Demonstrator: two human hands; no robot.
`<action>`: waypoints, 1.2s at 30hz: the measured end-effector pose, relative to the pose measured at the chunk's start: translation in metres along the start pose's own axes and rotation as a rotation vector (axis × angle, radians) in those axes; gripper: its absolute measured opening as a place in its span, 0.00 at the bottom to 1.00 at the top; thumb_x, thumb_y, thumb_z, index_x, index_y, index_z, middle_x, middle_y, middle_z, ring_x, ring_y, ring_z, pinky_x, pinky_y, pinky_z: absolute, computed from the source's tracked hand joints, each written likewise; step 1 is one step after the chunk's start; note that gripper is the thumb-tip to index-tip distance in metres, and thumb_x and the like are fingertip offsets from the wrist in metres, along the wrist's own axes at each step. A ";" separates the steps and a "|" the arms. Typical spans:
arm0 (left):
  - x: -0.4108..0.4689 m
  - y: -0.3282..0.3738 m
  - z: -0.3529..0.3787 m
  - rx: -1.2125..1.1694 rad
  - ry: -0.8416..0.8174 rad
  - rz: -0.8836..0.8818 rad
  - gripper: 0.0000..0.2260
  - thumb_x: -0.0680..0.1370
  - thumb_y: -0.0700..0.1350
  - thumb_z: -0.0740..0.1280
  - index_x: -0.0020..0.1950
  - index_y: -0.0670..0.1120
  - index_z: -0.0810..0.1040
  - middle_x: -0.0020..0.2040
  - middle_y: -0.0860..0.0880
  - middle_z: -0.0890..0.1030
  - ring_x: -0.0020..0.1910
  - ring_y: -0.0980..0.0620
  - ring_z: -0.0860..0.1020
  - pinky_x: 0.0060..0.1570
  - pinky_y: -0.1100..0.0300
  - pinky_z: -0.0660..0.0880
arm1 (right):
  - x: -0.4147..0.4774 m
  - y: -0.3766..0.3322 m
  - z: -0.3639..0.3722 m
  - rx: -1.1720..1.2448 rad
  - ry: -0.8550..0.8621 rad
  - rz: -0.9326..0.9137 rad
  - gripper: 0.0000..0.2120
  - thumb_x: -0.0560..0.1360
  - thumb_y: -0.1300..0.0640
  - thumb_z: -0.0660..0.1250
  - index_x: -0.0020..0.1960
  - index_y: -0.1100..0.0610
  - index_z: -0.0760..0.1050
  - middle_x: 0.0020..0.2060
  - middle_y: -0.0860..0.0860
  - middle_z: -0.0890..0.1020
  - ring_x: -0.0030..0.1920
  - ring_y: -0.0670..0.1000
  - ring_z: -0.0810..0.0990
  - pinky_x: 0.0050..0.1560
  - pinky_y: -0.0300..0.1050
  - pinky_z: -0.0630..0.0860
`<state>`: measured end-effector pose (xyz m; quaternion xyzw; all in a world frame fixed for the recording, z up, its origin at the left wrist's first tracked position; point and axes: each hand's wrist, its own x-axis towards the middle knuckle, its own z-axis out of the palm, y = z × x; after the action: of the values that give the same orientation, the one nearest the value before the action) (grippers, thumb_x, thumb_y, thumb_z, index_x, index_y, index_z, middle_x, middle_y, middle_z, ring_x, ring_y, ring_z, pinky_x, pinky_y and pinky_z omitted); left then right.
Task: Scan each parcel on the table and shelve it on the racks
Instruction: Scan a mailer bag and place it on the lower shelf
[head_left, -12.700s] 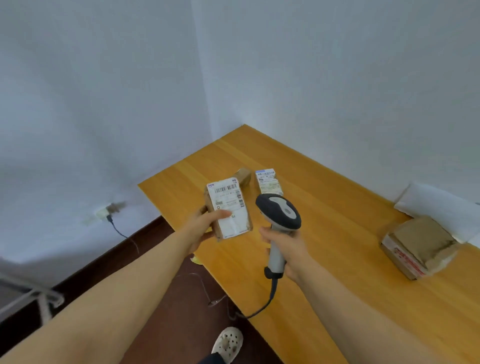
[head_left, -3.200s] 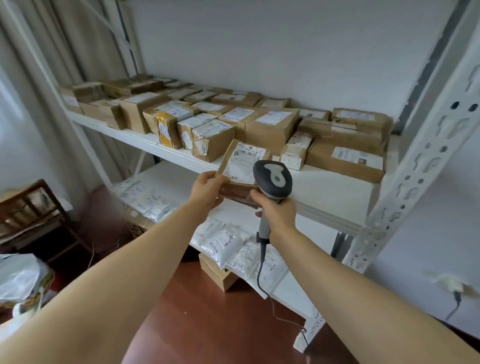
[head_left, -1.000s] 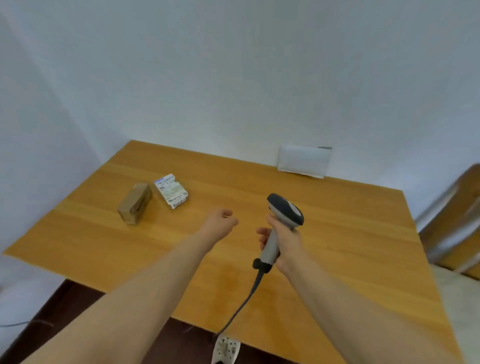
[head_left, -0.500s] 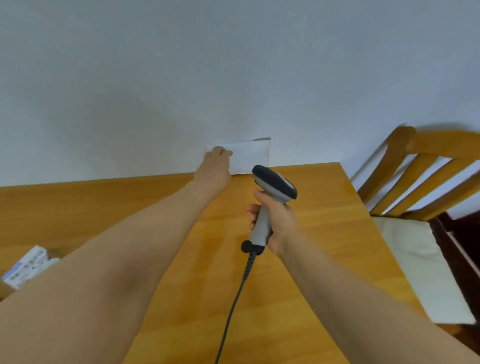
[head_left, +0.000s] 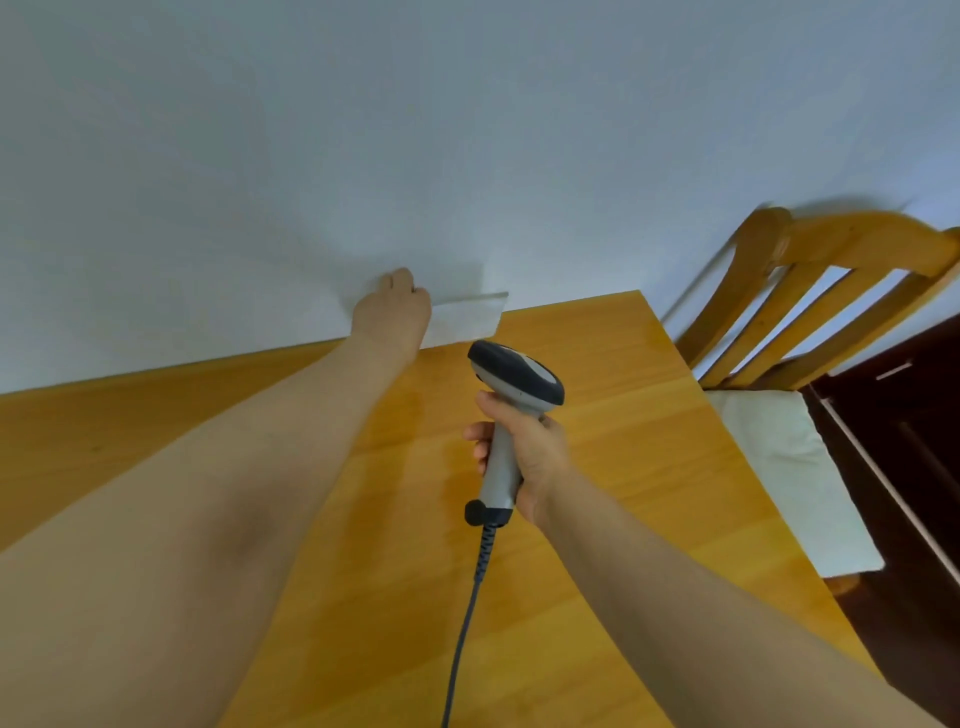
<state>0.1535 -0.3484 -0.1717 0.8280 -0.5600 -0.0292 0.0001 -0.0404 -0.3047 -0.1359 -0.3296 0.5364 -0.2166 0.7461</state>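
Head view: the parcel (head_left: 466, 323), a flat white packet, stands on its edge at the far side of the table (head_left: 623, 467), leaning against the wall (head_left: 467, 130). That lean is probably why it is taken from the top. The left hand (head_left: 392, 314) reaches across the table and covers the packet's left end, with its fingers curled over the upper corner in a grip; the fingertips themselves are hidden behind the hand. A flat packet offers little else to hold, so the top edge looks the sensible place.

The right hand (head_left: 527, 452) is wrapped round the handle of the scanner (head_left: 511, 387), which it holds upright above the table with the head tipped forward toward the parcel, likely so the label can be read as soon as the packet is lifted and turned. The scanner's cable (head_left: 467, 618) hangs down toward the near edge.

A wooden chair (head_left: 810, 291) with a pale cushion (head_left: 779, 467) stands just beside the table's right end.
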 end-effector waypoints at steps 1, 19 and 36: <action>-0.006 0.000 0.001 0.002 0.001 0.000 0.16 0.77 0.33 0.65 0.64 0.38 0.71 0.64 0.40 0.67 0.64 0.42 0.66 0.48 0.54 0.72 | -0.001 0.001 0.000 0.016 0.009 0.007 0.05 0.74 0.58 0.72 0.46 0.59 0.77 0.29 0.55 0.81 0.24 0.50 0.73 0.28 0.41 0.71; -0.224 0.017 0.004 -0.550 0.201 -0.026 0.10 0.70 0.30 0.67 0.42 0.43 0.70 0.51 0.47 0.73 0.50 0.46 0.73 0.46 0.60 0.69 | -0.050 0.038 -0.043 0.167 0.016 0.201 0.13 0.70 0.58 0.76 0.51 0.61 0.77 0.42 0.56 0.83 0.37 0.54 0.80 0.32 0.45 0.76; -0.403 0.107 -0.072 -1.977 0.942 -1.139 0.07 0.78 0.38 0.67 0.55 0.44 0.76 0.47 0.48 0.82 0.45 0.51 0.81 0.40 0.56 0.80 | -0.159 0.094 -0.065 -0.094 -0.420 0.174 0.10 0.68 0.71 0.73 0.45 0.61 0.78 0.45 0.56 0.83 0.43 0.56 0.82 0.48 0.59 0.78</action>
<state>-0.0919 -0.0166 -0.0768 0.5280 0.1977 -0.1347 0.8149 -0.1571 -0.1492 -0.1124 -0.3545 0.4054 -0.0528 0.8410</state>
